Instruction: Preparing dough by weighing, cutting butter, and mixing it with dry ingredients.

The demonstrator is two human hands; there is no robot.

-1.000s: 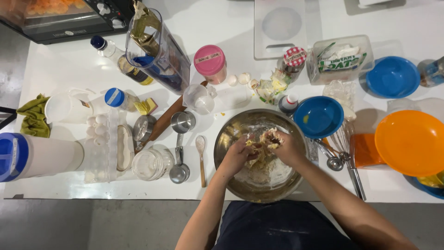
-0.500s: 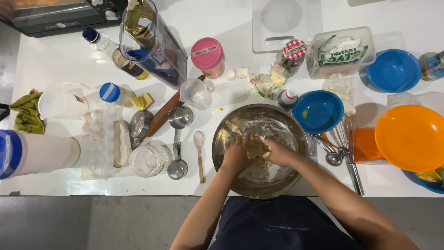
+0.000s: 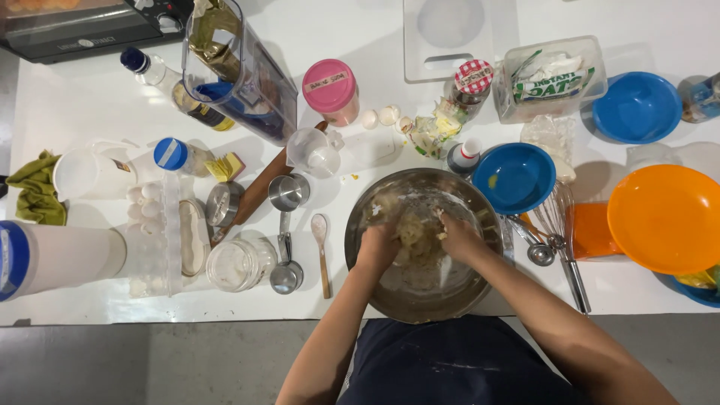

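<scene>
A steel mixing bowl (image 3: 375, 289) stands at the white counter's front edge, holding pale, sticky dough (image 3: 414, 231). Both my hands are down inside it. My left hand (image 3: 377, 246) presses into the dough from the left with its fingers curled into the lump. From the right, my right hand (image 3: 459, 235) closes on the same lump, bits of dough stuck to its fingers. The two hands nearly touch over the bowl's middle.
Right of the bowl lie a blue bowl (image 3: 517, 178), a whisk (image 3: 561, 232), and an orange bowl (image 3: 666, 219). To its left are measuring cups (image 3: 286, 225), a wooden spoon (image 3: 322, 251), a glass jar (image 3: 236, 264), an egg carton (image 3: 154, 232) and a rolling pin (image 3: 259, 191).
Both hands have kept working the dough, drawing closer together toward the bowl's middle. The view has shifted slightly; nothing on the counter has moved.
</scene>
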